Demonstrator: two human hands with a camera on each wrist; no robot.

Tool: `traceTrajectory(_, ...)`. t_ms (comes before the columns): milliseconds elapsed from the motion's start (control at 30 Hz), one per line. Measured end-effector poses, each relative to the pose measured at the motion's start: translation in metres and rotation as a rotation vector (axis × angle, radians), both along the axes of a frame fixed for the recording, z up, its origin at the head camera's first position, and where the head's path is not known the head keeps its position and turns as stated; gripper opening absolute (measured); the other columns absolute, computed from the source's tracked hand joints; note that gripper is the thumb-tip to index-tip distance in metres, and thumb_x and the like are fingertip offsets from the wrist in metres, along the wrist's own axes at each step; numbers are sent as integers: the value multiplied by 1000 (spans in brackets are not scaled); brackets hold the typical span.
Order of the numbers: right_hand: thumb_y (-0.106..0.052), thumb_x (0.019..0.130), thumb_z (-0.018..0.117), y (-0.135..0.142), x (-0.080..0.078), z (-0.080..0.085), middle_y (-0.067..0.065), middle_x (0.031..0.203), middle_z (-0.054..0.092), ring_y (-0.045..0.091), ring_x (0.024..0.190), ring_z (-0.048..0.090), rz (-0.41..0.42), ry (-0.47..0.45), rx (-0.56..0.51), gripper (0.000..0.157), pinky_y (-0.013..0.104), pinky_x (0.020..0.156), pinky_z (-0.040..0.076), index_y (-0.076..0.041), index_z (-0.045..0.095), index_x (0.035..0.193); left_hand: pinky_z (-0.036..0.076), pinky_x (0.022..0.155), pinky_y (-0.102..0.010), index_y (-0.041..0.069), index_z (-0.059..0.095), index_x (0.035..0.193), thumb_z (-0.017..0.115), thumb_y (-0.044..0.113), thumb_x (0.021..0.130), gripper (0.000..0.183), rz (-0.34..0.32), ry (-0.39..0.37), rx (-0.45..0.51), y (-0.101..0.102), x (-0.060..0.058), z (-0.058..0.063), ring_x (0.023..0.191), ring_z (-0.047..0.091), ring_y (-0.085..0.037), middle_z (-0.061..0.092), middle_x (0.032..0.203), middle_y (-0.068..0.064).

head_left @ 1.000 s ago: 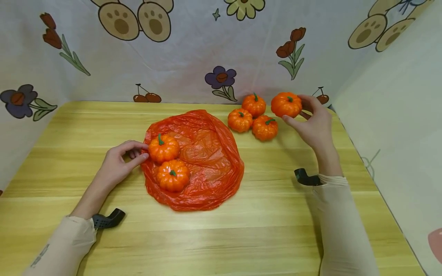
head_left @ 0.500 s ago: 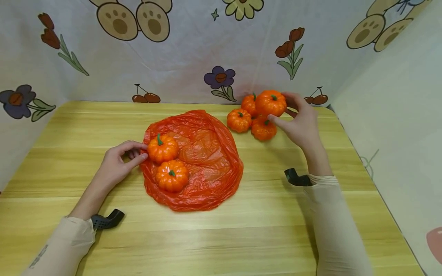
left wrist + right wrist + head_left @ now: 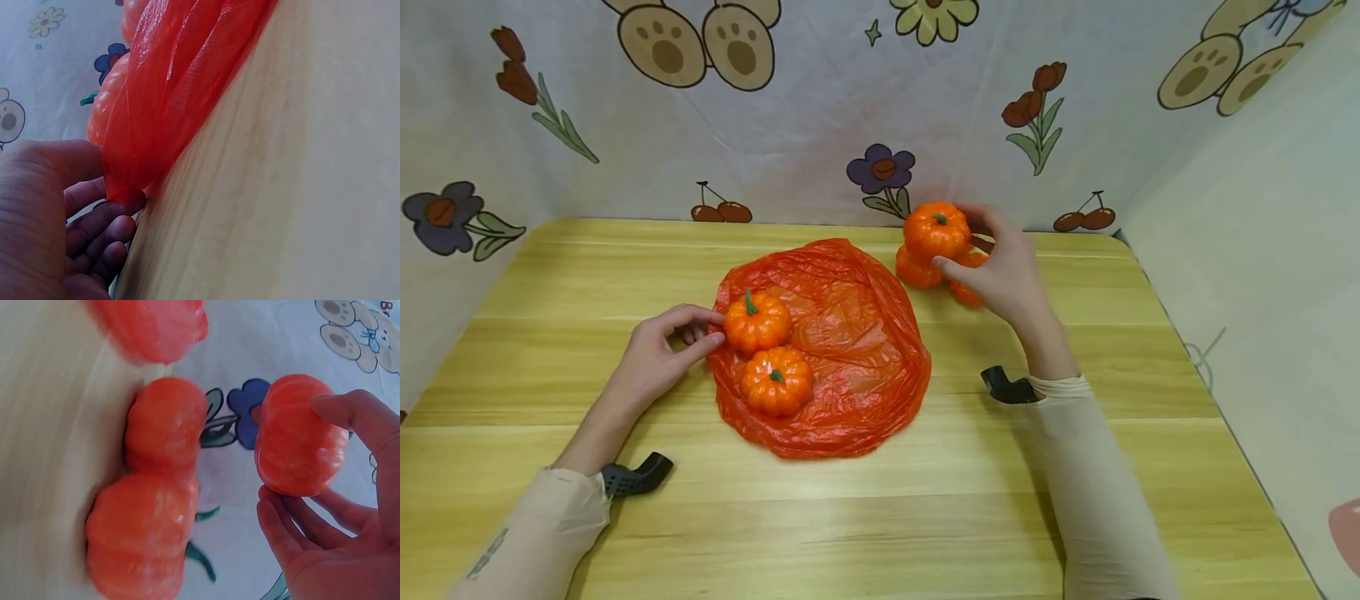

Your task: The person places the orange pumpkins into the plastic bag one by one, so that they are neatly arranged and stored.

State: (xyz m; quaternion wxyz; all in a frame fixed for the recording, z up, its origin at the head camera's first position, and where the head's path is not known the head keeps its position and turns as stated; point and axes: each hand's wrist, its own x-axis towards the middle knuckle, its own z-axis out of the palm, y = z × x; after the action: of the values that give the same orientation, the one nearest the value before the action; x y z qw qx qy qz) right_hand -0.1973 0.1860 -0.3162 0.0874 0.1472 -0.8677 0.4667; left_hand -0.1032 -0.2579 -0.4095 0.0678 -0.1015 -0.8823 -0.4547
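My right hand (image 3: 1007,271) grips a small orange toy pumpkin (image 3: 936,231) with a green stem, thumb on one side and fingers on the other. In the right wrist view this held pumpkin (image 3: 297,447) is above the table, apart from the others. My left hand (image 3: 658,354) pinches the left rim of a red plastic bag (image 3: 857,350); the left wrist view shows the bag's edge (image 3: 140,144) between thumb and fingers. Two pumpkins lie on the bag's left part, an upper one (image 3: 757,322) and a lower one (image 3: 777,382).
Behind the held pumpkin more pumpkins stand on the wooden table (image 3: 880,533), one at the left (image 3: 917,268) and one partly covered by my right hand (image 3: 968,290). A patterned cloth (image 3: 805,125) hangs along the table's back edge.
My right hand has carried its pumpkin leftward, from the right of the standing pumpkins to over them, toward the bag. My left hand has stayed at the bag's rim.
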Motion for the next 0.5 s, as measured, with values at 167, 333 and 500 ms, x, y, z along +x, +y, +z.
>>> traceTrajectory(167,-15,85,87,-19,-1,2,13,141,63,27,131,59,51,11,-39,69,45,114,48,-4,57,146,44,74,-16,11,77,118,76,13,98,20,-4,-5,0,1,-1,0,84,54,-12,67,98,-4)
traceTrajectory(333,-18,84,89,-45,1,-1,11,138,64,23,129,60,105,26,1,69,44,111,51,-6,58,145,43,73,-16,10,77,118,76,13,98,20,-3,-4,-3,0,0,1,84,54,-11,67,98,-4)
traceTrajectory(500,-19,84,89,-67,2,-4,10,138,64,21,129,61,141,22,45,70,41,110,52,-8,57,146,43,74,-16,10,77,118,76,12,98,20,-2,1,-2,0,0,1,84,54,-11,67,98,-4)
